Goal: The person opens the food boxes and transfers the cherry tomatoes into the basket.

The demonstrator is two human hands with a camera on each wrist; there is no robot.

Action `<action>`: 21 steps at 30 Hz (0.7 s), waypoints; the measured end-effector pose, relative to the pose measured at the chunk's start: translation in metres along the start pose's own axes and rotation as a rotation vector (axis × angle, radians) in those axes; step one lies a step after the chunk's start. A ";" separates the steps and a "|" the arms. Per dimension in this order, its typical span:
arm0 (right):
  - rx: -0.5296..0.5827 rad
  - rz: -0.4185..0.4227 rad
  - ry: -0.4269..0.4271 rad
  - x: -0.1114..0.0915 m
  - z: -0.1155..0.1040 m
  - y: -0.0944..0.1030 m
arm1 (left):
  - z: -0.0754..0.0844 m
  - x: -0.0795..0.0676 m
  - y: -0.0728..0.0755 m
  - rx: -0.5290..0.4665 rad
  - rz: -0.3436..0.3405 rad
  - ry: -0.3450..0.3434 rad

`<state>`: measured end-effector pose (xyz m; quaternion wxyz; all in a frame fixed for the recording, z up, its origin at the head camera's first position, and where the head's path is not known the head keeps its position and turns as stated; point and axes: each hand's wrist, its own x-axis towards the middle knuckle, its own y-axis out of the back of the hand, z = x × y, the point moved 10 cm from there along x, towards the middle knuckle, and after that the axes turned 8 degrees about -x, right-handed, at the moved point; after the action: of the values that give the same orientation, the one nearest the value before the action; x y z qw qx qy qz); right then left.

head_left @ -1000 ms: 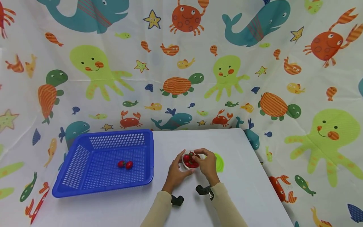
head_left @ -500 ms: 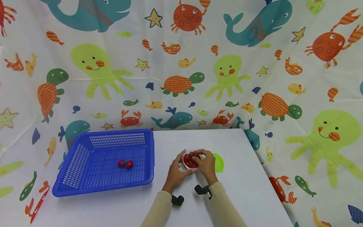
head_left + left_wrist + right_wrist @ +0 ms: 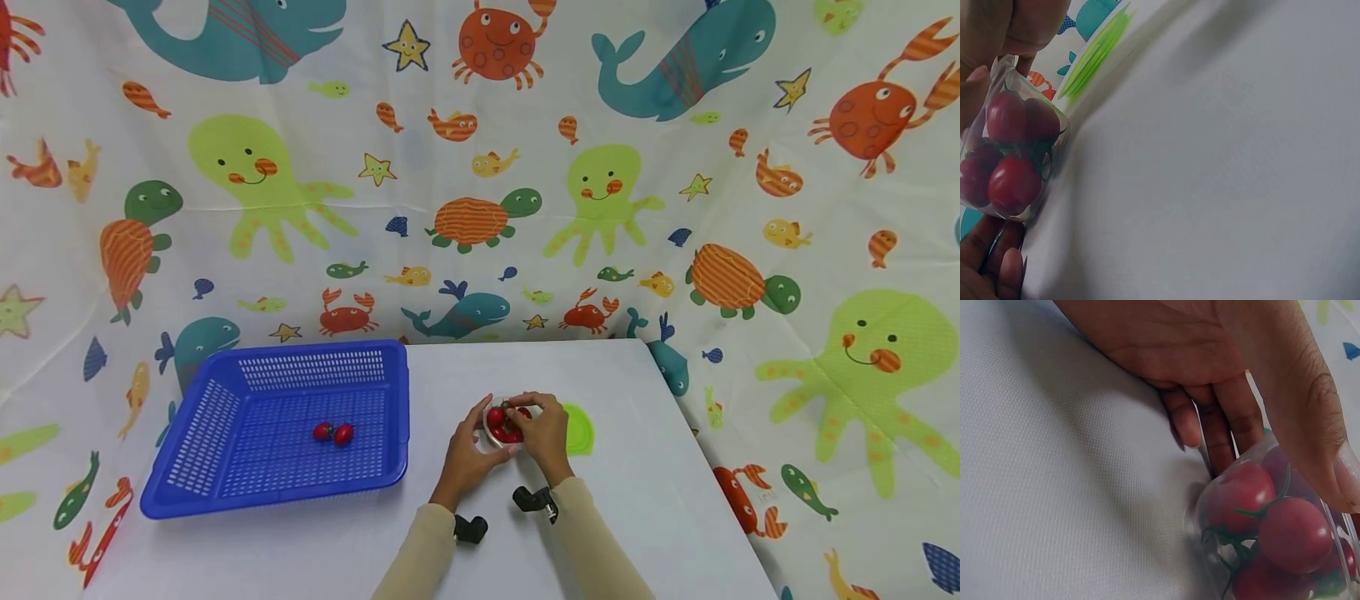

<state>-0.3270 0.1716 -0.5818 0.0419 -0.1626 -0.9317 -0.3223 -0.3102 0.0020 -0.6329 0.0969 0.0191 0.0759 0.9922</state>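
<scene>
A small clear plastic container [image 3: 488, 439] of red cherry tomatoes [image 3: 1015, 185] stands between both hands, mid-table. My left hand [image 3: 463, 463] holds it from the left, fingers around the far side and thumb along the near side. From the right, my right hand [image 3: 548, 435] reaches over the opening. Its thumb and index finger pinch a cherry tomato [image 3: 524, 412], partly hidden by them. In the right wrist view the thumb [image 3: 1310, 419] crosses the rim, and other fingers lie behind the container. Green stems show among the tomatoes through the clear wall.
A blue slotted plastic basket [image 3: 262, 454] stands at the left of the white table [image 3: 465, 375], with two tomatoes [image 3: 342, 434] on its floor. A bright green round lid [image 3: 580, 430] lies just right of the right hand. Behind hangs a sea-animal print curtain [image 3: 480, 167].
Both hands stay around the container almost unmoved. The right wrist has shifted very slightly left.
</scene>
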 end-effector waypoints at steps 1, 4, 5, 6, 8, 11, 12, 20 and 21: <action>0.004 0.001 0.002 0.000 0.000 0.000 | 0.000 0.000 0.000 0.001 0.000 0.001; 0.012 0.003 0.004 0.000 0.000 0.000 | 0.000 0.001 0.000 0.007 0.003 0.003; 0.011 0.003 0.004 0.001 0.000 -0.001 | 0.000 0.001 0.000 0.012 0.004 0.003; 0.011 0.003 0.003 0.001 0.000 -0.001 | 0.000 0.001 0.000 0.012 0.005 0.005; 0.008 0.002 0.003 0.001 0.000 -0.001 | 0.000 0.001 0.000 0.012 0.008 0.008; 0.007 0.002 -0.008 0.001 0.000 -0.001 | 0.000 0.001 0.000 0.010 0.010 0.013; 0.008 0.002 -0.012 0.001 -0.001 0.000 | 0.000 0.001 0.000 0.008 0.010 0.014; 0.019 0.020 -0.015 0.000 -0.010 0.008 | 0.003 0.000 0.001 0.013 0.011 0.021; 0.022 0.024 -0.008 0.000 -0.012 0.010 | 0.003 0.000 0.001 0.014 0.012 0.022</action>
<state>-0.3243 0.1714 -0.5666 0.0439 -0.1744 -0.9333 -0.3108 -0.3101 0.0017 -0.6302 0.0898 0.0094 0.0837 0.9924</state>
